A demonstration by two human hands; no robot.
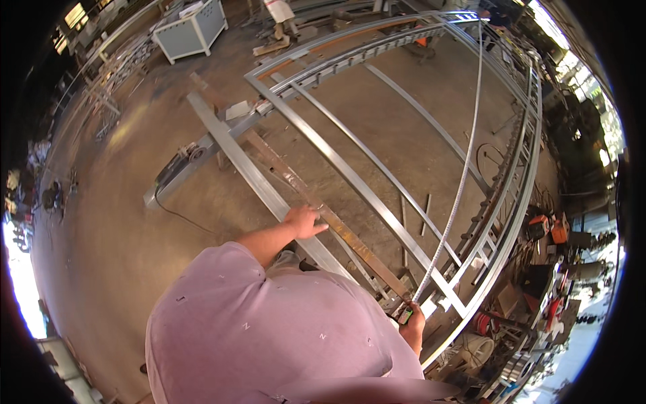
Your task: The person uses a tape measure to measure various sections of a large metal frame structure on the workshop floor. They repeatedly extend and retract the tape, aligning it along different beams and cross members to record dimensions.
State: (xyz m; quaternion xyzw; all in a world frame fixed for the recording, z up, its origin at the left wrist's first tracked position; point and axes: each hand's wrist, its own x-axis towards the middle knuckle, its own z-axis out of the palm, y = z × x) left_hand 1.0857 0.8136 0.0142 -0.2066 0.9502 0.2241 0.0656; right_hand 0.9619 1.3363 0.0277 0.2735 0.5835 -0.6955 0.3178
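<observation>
My right hand (414, 324) is closed around a tape measure (405, 314) with a dark and green case. Its long pale blade (464, 168) runs out over a large metal frame (336, 158) to the frame's far end. My left hand (304, 222) has its fingers apart and holds nothing. It is over a silver metal bar (252, 178), beside a rusty brown bar (350, 239) with yellowish marks. Whether the palm rests on the metal cannot be made out. The frame's silver rails and crossbars stretch away in front of me.
An angle grinder (192, 153) lies on a metal beam at the left, its cable trailing to the floor. A grey cabinet (192, 32) stands at the far left. Tools and a white bucket (476, 350) crowd the right side. Dark clothing shows by the frame's far end.
</observation>
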